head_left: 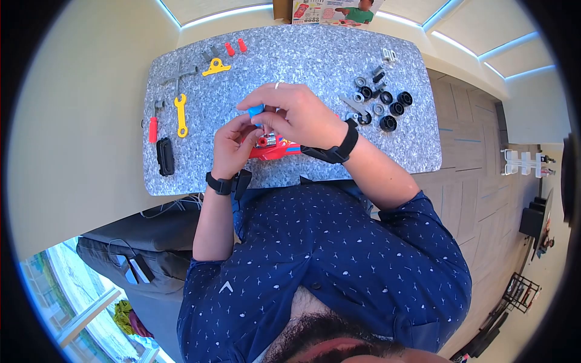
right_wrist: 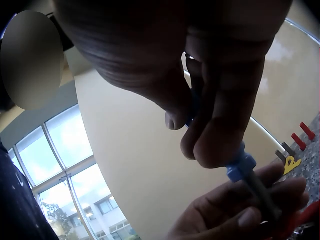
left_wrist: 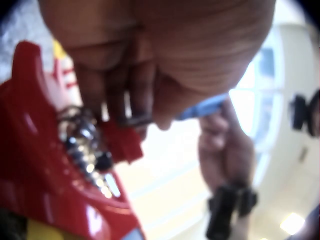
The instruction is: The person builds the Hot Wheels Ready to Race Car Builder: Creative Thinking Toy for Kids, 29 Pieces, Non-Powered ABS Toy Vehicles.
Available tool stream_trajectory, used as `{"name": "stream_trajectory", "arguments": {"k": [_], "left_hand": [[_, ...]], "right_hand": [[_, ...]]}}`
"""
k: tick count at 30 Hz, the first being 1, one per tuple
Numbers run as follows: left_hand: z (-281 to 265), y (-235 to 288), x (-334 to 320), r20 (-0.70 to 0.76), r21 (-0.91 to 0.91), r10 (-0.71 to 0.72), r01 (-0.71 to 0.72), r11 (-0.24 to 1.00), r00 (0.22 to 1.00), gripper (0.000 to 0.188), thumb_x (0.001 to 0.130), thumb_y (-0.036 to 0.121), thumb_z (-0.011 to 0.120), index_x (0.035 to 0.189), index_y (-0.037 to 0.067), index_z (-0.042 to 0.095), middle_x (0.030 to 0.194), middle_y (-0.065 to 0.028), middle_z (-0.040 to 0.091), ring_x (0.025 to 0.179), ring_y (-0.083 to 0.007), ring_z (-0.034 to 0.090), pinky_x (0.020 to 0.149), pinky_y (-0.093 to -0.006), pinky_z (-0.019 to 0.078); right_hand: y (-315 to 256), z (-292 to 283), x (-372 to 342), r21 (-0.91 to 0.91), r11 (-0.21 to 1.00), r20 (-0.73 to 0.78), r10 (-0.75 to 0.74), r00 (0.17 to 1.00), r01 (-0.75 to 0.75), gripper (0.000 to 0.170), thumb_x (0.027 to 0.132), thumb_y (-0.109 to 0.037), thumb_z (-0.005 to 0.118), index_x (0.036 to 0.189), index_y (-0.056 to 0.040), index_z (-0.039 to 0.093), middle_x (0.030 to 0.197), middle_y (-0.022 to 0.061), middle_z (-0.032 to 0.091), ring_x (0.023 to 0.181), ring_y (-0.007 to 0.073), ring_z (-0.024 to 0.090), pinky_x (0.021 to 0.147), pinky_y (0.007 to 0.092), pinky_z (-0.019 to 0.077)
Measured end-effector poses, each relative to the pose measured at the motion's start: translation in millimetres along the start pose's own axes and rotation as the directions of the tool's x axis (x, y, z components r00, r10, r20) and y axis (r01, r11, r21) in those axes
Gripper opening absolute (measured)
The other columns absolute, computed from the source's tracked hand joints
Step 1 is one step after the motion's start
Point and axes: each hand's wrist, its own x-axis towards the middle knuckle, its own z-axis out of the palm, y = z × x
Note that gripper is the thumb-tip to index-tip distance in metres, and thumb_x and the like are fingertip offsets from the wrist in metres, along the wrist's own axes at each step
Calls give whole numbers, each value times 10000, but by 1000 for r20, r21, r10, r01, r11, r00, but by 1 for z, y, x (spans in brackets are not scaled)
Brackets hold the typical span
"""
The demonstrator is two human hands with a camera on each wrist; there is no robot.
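My right hand [head_left: 308,118] grips the blue handle of a toy screwdriver [right_wrist: 241,166], its grey shaft slanting down toward my left hand [head_left: 230,150]. The left fingers and thumb close around the shaft near its tip, over a red toy car [head_left: 275,151] at the table's near edge. In the left wrist view the car's chrome engine [left_wrist: 82,145] shows below those fingers, with a blocky red part [left_wrist: 122,145] beside it. The fingers hide the very tip of the screwdriver.
Black wheels [head_left: 396,109] and grey rims lie on the right of the speckled table [head_left: 302,54]. At left are a yellow wrench [head_left: 181,115], a yellow bracket-like piece [head_left: 216,67], a red-handled tool [head_left: 152,129] and a black part [head_left: 164,156]. A printed box [head_left: 333,12] stands behind.
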Motion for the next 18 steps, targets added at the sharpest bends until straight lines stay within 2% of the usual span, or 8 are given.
{"name": "stream_trajectory", "arguments": {"k": [4, 7, 10, 13, 16, 18], "left_hand": [[-6, -3, -8, -13, -36, 7, -7, 999, 1000, 353, 1096, -78, 649, 1444, -35, 691, 1322, -113, 784, 1226, -156, 744, 1022, -324, 605], [-9, -3, -15, -7, -89, 9, -10, 996, 1000, 349, 1089, -87, 647, 1429, -32, 698, 1340, -109, 776, 1234, -152, 736, 1026, -330, 599], [-8, -4, -21, -38, -89, 21, -24, 996, 999, 341, 1080, -61, 687, 1419, -29, 702, 1320, -98, 777, 1215, -149, 740, 1023, -333, 596], [-4, 11, -22, -2, -16, 86, -86, 996, 996, 333, 1058, -27, 747, 1390, -19, 722, 1303, -91, 777, 1209, -154, 743, 1035, -343, 597], [-5, 14, -20, 35, 61, 138, -140, 988, 990, 328, 1037, 0, 791, 1361, -11, 744, 1288, -85, 781, 1206, -168, 748, 1043, -350, 599], [-5, 7, -22, -23, 42, 83, -82, 996, 996, 330, 1027, 11, 808, 1351, -9, 751, 1284, -91, 785, 1209, -175, 749, 1048, -352, 600]], "right_hand": [[-15, -12, 0, 63, 997, 44, 50, 998, -53, 331, 959, 34, 807, 1270, -78, 825, 1173, 109, 829, 832, 194, 790, 730, 337, 629], [-20, -12, -2, 116, 984, 132, 117, 984, -132, 337, 941, 35, 820, 1262, -68, 825, 1177, 122, 830, 873, 229, 805, 746, 352, 638], [-11, -1, -7, 61, 997, 77, 51, 996, -56, 342, 915, -59, 851, 1256, -85, 827, 1138, 130, 836, 959, 306, 800, 845, 404, 629], [-6, 5, -11, 3, 1000, 40, -19, 999, 19, 362, 897, -23, 877, 1251, -72, 823, 1140, 110, 818, 924, 273, 794, 778, 375, 636], [-17, 4, -10, -81, 995, 99, 59, 993, -51, 352, 890, -53, 894, 1235, -77, 830, 1112, 101, 814, 900, 270, 774, 781, 368, 624], [-24, 6, -10, -86, 992, 97, 103, 990, -95, 341, 892, -83, 908, 1226, -86, 836, 1089, 90, 807, 890, 257, 762, 780, 357, 617]]}}
